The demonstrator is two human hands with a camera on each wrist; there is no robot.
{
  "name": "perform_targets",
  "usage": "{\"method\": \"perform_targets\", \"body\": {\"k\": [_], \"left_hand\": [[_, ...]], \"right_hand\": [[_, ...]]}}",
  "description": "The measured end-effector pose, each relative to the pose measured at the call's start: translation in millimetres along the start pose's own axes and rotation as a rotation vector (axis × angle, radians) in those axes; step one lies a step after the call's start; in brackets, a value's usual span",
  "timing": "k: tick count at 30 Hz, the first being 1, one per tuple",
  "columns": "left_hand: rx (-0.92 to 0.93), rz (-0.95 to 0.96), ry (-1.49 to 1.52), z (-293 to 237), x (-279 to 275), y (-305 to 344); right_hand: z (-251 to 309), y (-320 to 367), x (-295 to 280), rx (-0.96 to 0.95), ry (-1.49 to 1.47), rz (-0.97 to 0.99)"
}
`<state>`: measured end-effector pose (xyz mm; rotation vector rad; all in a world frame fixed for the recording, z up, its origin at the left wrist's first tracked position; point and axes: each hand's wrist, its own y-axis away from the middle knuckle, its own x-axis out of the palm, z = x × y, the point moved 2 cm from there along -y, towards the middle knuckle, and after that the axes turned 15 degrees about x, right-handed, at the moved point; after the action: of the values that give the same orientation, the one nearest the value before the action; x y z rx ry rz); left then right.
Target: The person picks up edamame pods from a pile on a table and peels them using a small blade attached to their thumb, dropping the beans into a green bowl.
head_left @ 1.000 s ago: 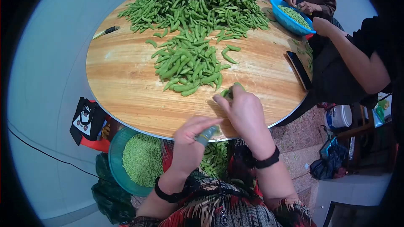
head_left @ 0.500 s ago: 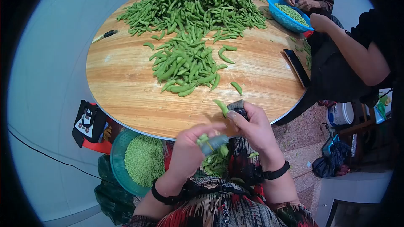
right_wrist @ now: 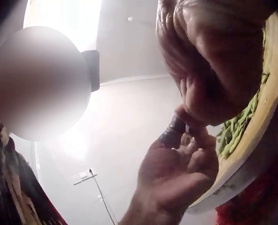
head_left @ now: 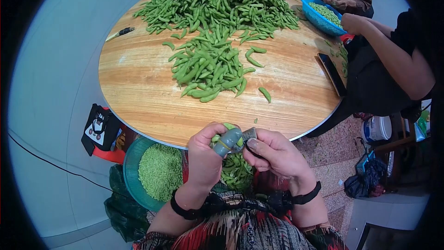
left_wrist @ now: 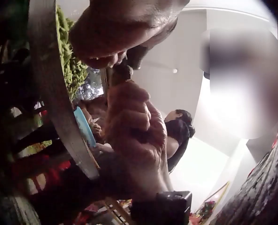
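Note:
In the head view my left hand (head_left: 206,153) is curled around green soybean pods (head_left: 229,126) just off the table's near edge. A grey-green cover (head_left: 224,144) with a yellow band wraps its thumb. Meeting it, my right hand (head_left: 277,155) has its thumb and curled forefinger at a pod between the hands, the contact partly hidden. A grey wrapping (head_left: 249,134) and a dark band show at the right fingers. On the round wooden table (head_left: 143,102) lie a small heap of pods (head_left: 210,69), a single pod (head_left: 265,94) and a big pile (head_left: 222,0) behind.
A teal basket (head_left: 131,171) of shelled beans stands lower left; pods (head_left: 237,173) lie below my hands. A phone (head_left: 332,75) and a black-handled knife (head_left: 121,33) rest on the table. Two people sit at the right, near a blue basket (head_left: 319,21) of beans.
My right hand has come back from the table with a pod and met the left hand at the table's edge. One loose pod lies on the table where the right hand was.

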<state>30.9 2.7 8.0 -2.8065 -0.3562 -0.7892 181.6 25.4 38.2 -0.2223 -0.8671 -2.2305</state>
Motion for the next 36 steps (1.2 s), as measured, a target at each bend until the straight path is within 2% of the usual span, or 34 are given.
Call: {"method": "perform_targets", "body": {"k": [3, 5, 9, 11, 12, 14, 15, 17, 18, 20, 21, 23, 24, 26, 27, 29, 36], "left_hand": [[0.068, 0.067, -0.082, -6, 1, -3], [-0.137, 0.185, 0.154, -8, -1, -3], [-0.177, 0.236, 0.202, -2, -2, -1], [0.208, 0.247, -0.377, 0, 4, -1], [0.207, 0.246, -0.375, 2, 2, -2], [0.33, 0.303, -0.555, 1, 0, -9], [0.331, 0.302, -0.553, -4, 2, -10], [0.115, 0.219, -0.38, -14, 8, -11], [0.116, 0.218, -0.378, -12, 4, -13], [0.0, 0.233, -0.193, -4, -7, -15], [-0.002, 0.229, -0.192, -2, -8, -15], [-0.105, 0.12, 0.125, 2, -10, -15], [-0.102, 0.115, 0.128, 0, -10, -17], [-0.231, 0.027, 0.223, -1, -12, -18], [-0.229, 0.022, 0.225, 1, -11, -18], [-0.192, -0.001, 0.192, 5, -5, -18], [-0.183, 0.03, 0.21, 11, -3, -12]], "right_hand": [[-1, 0, 2, -0.007, -0.061, -0.006], [-1, 1, 5, 0.073, -0.222, 0.06], [-5, -2, 5, 0.04, -0.117, -0.02], [-2, -5, 6, -0.204, 0.348, -0.328], [-3, -7, 5, -0.202, 0.349, -0.329], [-4, -12, 2, -0.032, 0.013, -0.244], [-1, -14, 1, -0.032, 0.015, -0.245], [3, -17, 0, 0.04, -0.209, -0.194], [3, -18, 0, 0.041, -0.207, -0.196], [4, -20, -1, -0.033, -0.008, -0.218], [4, -22, -1, -0.029, -0.007, -0.217], [8, -24, -1, -0.109, 0.358, -0.329], [7, -25, 0, -0.107, 0.364, -0.326], [8, -24, 7, -0.417, 0.689, -0.567], [8, -24, 13, -0.415, 0.693, -0.563], [16, -18, 24, -0.538, 0.834, -0.84], [13, -24, 20, -0.614, 0.776, -0.847]]}}
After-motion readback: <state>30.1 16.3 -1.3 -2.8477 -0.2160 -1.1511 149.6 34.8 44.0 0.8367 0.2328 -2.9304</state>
